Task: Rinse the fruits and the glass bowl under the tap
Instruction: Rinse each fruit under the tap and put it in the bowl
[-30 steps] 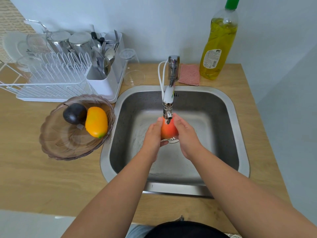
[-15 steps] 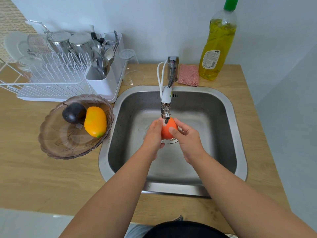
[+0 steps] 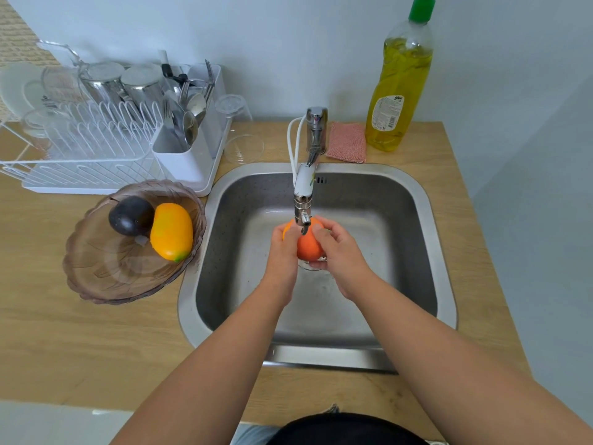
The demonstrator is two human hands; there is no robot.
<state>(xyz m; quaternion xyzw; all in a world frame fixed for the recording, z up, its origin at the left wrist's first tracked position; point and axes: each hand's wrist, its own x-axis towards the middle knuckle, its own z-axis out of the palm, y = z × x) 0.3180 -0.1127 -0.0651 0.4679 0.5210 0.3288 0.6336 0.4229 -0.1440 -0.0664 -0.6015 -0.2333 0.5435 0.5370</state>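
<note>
Both hands had the orange fruit (image 3: 308, 247) cupped right under the tap (image 3: 303, 200), over the sink (image 3: 426, 220). Left hand (image 3: 284, 252) and right hand (image 3: 340, 255) had their fingers wrapped around it. Couldn't really see water running. The glass bowl (image 3: 106, 271) sat on the counter just left of the sink, with a mango (image 3: 171, 231) and a dark fruit (image 3: 130, 215) inside.

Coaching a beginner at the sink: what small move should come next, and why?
Probably turn the round orange fruit under the chrome tap spout: both the left hand and the right hand cup it there, covering its sides.
</note>
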